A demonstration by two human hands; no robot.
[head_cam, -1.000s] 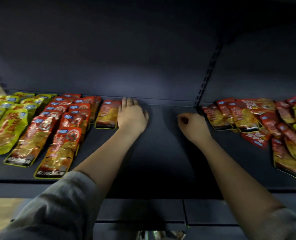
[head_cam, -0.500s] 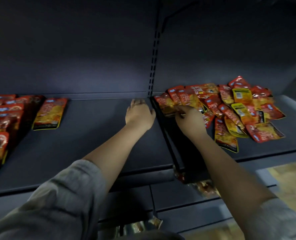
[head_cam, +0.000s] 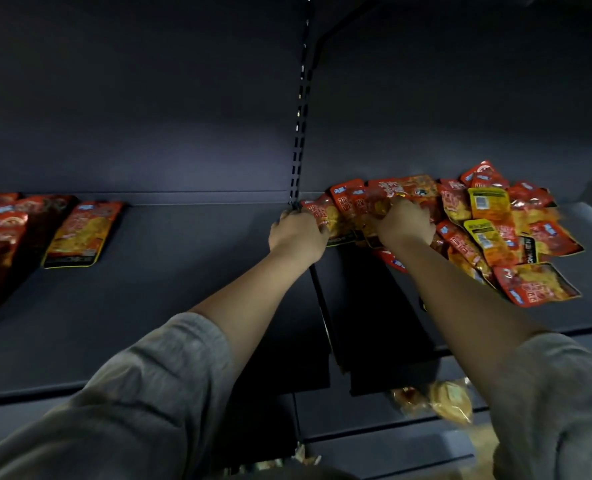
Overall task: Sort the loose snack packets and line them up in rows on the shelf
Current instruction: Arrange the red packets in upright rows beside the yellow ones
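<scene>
Left hand (head_cam: 298, 233): fingers curled on a red packet (head_cam: 317, 213) at the pile's edge.
Right hand (head_cam: 405, 223): grips packets in the loose pile (head_cam: 495, 230).
Writing: blurred, unreadable.

Two hands (head_cam: 298, 233), two yellow packets (head_cam: 488, 201), perhaps fifteen red packets (head_cam: 533, 284) heaped right, one apart (head_cam: 80, 233).

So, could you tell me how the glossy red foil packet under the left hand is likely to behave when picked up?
The glossy red foil packet looks thin and flat, so probably light and floppy. Its shiny film suggests it may slip from the left hand, especially off the loose overlapping pile.
</scene>
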